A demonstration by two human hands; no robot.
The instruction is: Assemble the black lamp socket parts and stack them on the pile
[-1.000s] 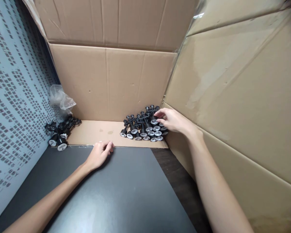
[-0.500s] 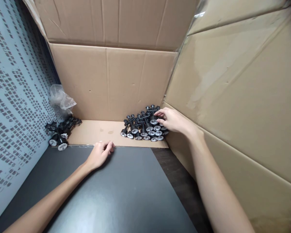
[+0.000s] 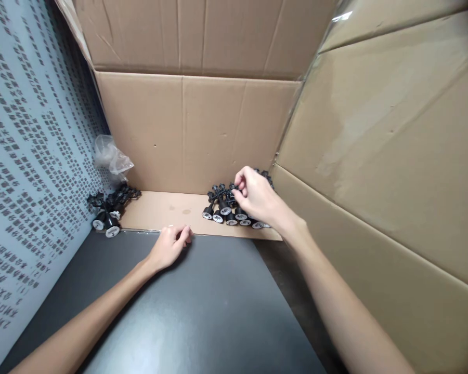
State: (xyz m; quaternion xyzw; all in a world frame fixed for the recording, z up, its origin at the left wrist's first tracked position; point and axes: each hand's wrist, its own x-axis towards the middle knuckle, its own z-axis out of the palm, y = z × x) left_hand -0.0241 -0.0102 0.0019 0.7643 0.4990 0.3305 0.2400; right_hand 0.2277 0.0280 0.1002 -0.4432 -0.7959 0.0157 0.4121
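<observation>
My left hand [image 3: 172, 245] rests at the far edge of the dark grey tabletop [image 3: 187, 291], its fingers curled in and nothing visible in them. My right hand [image 3: 255, 196] hangs over a stacked pile of small black parts [image 3: 224, 206] with round white-and-black end faces. Its thumb and fingers are bent but stand apart, and black stems show behind the gap. The hand and wrist cover much of the pile's right side. The pile lies on a cardboard strip [image 3: 159, 212] behind the tabletop.
Another group of black parts [image 3: 111, 221] sits at the far left, beneath a clear plastic bag [image 3: 113, 156]. Cardboard walls rise at the back [image 3: 218, 124] and right [image 3: 374, 171]. A light blue printed panel [image 3: 42, 145] stands on the left.
My right hand has moved left from the right end of the pile to over its middle. The view has shifted slightly, while my left hand keeps its pose at the table edge.
</observation>
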